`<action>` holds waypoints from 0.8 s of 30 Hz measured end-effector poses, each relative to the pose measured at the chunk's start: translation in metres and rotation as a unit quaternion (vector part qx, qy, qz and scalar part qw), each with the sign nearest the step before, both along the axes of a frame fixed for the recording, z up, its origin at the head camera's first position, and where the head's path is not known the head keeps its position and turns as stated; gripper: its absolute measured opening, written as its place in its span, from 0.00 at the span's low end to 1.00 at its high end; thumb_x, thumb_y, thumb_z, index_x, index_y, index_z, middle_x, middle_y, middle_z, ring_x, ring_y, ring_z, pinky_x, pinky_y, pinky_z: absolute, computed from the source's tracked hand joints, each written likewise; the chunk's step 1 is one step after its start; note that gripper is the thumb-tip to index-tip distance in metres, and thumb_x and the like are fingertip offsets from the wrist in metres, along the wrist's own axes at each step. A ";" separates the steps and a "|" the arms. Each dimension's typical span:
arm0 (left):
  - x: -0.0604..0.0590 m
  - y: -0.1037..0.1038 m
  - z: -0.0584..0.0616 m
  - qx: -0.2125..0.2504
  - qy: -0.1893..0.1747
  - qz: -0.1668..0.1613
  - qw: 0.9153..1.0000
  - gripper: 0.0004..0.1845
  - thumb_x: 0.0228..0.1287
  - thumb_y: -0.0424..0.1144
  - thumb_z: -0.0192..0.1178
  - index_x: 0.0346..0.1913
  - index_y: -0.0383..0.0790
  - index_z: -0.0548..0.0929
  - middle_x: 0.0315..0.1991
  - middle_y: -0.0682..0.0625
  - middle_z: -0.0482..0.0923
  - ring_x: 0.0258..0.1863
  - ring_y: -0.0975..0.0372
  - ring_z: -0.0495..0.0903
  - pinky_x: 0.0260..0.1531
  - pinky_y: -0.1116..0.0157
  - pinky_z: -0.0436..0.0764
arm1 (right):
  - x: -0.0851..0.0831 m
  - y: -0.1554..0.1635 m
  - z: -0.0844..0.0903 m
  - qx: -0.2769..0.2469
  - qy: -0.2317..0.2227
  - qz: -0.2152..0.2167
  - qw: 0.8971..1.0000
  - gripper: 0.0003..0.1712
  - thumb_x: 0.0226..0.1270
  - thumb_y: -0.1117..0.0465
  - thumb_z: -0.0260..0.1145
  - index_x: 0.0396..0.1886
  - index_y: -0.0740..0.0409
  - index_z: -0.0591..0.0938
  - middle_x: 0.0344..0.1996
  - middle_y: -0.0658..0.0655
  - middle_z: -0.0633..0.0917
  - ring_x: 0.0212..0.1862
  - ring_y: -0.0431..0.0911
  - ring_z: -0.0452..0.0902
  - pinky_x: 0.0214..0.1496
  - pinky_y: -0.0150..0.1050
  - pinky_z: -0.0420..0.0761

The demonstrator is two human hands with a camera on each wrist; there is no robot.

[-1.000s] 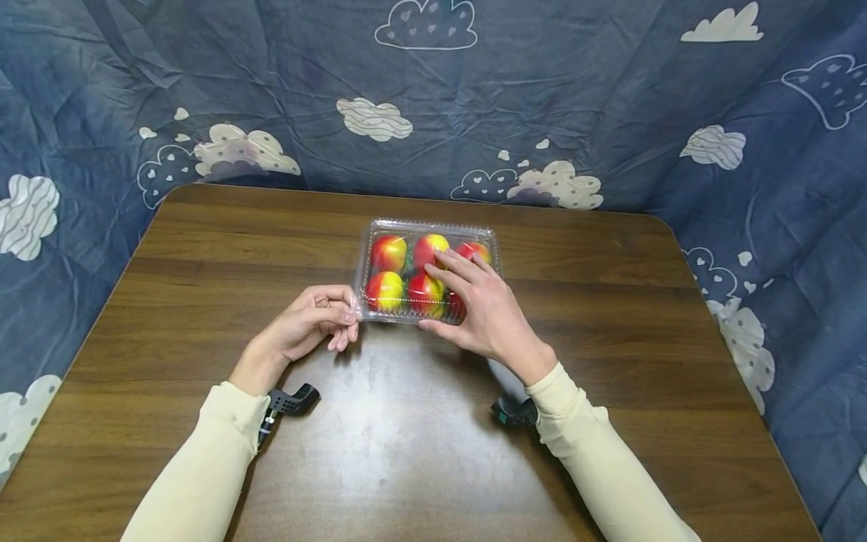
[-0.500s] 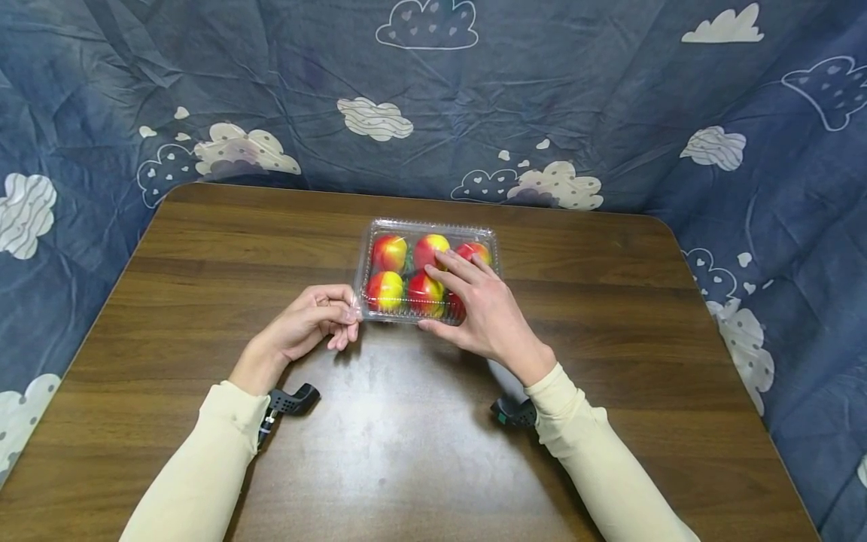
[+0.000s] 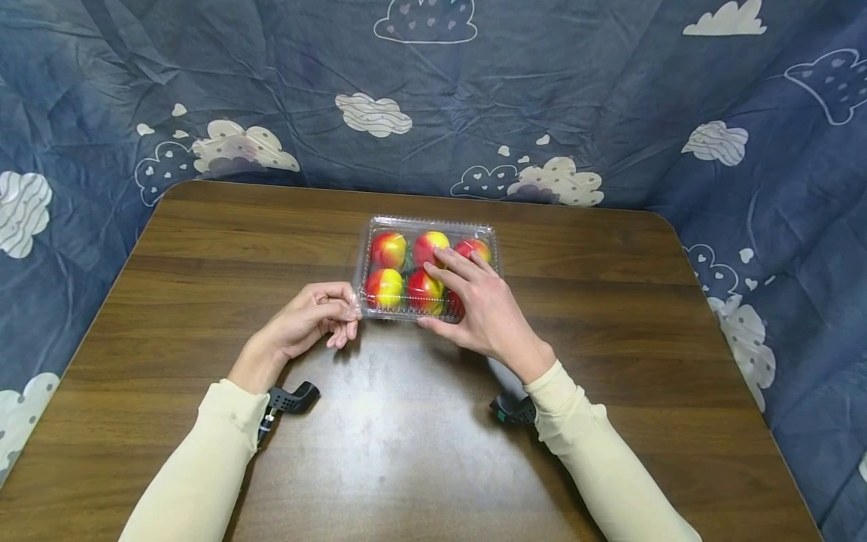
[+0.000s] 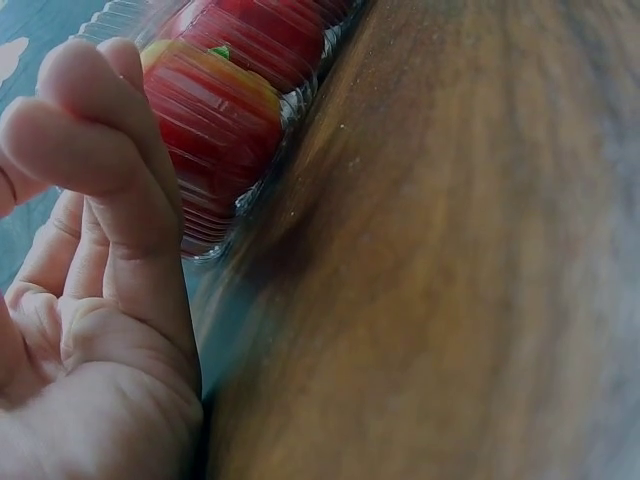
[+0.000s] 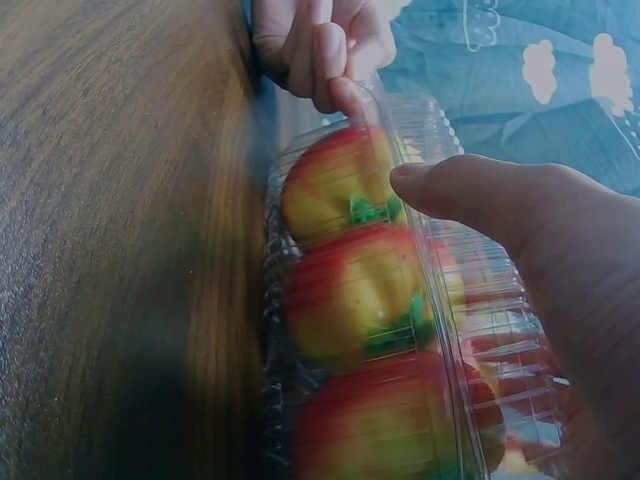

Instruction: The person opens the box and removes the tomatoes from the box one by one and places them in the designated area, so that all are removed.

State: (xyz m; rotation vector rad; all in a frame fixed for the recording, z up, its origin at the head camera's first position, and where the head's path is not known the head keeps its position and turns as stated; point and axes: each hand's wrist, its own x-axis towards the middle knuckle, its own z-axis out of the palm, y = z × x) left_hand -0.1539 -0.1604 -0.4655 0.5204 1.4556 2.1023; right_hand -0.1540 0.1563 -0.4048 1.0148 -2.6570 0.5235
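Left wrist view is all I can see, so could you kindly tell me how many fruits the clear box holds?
Observer: The head view shows six red-and-yellow fruits in the clear plastic clamshell box, in two rows of three.
Operator: Thank you. Where is the right hand, please?
Observer: The right hand lies on the lid, fingers spread over the right-hand fruits, thumb at the near edge.
Operator: And what is the left hand touching?
Observer: In the right wrist view, the left hand pinches the lid's rim at the box's near left corner.
Operator: Is the lid raised?
Observer: It looks closed; the box sits flat on the wooden table.
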 end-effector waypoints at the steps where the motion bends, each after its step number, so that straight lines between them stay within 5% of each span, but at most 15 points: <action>1: 0.000 0.000 0.000 -0.001 0.001 0.000 1.000 0.12 0.73 0.21 0.48 0.35 0.35 0.79 0.24 0.46 0.85 0.17 0.64 0.81 0.14 0.72 0.77 | 0.000 0.000 0.000 -0.001 0.004 0.002 1.000 0.47 0.58 0.34 0.78 0.71 0.57 0.80 0.75 0.60 0.75 0.74 0.57 0.73 0.81 0.61 0.66; 24: -0.002 0.001 -0.001 -0.001 -0.013 0.004 1.000 0.13 0.69 0.21 0.46 0.30 0.34 0.77 0.22 0.46 0.85 0.15 0.63 0.81 0.13 0.71 0.76 | 0.000 0.007 0.013 0.002 0.015 0.027 1.000 0.48 0.58 0.37 0.80 0.71 0.59 0.78 0.73 0.62 0.77 0.77 0.56 0.70 0.80 0.59 0.67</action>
